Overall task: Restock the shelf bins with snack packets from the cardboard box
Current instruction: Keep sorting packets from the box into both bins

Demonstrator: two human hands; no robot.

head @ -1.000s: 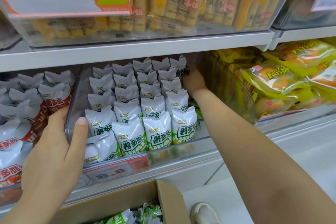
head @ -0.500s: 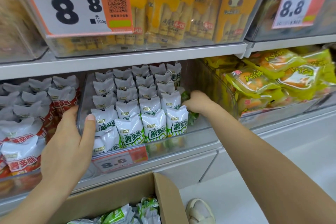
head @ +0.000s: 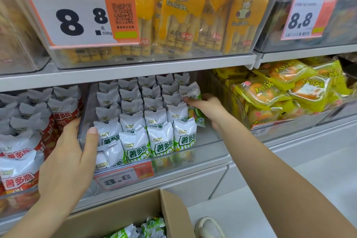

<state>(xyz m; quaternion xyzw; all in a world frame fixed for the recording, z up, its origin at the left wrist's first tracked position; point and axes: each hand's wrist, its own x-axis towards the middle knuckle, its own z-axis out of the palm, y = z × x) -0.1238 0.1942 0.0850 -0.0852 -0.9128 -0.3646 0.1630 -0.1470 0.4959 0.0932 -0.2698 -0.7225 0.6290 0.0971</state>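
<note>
Just left of the right grip [head: 204,107]: packed rows of green-and-white packets [head: 160,137], upright, hemming in the packet [head: 192,100] pinched there. Just right of it: the clear wall of the next bin [head: 228,94], heaped with yellow-green packs [head: 286,91]. Above both grips: a shelf [head: 135,68] with a bin of yellow stick packs [head: 193,25] and a big 8.8 tag [head: 81,15].

Middle bin [head: 210,145]: green packets in rows, a bare strip of floor under the right wrist. Left of the left grip [head: 67,162]: red packets [head: 21,160] in their own bin. Below both: box [head: 172,216] with more green packets loose inside.

Left grip clasped on the middle bin's left wall, thumb inside against the front packets. Right grip closed on one packet, tilted at the right end of the rows.

Against half a second back: right grip higher, packet now lifted clear above the rows; left grip unmoved.
</note>
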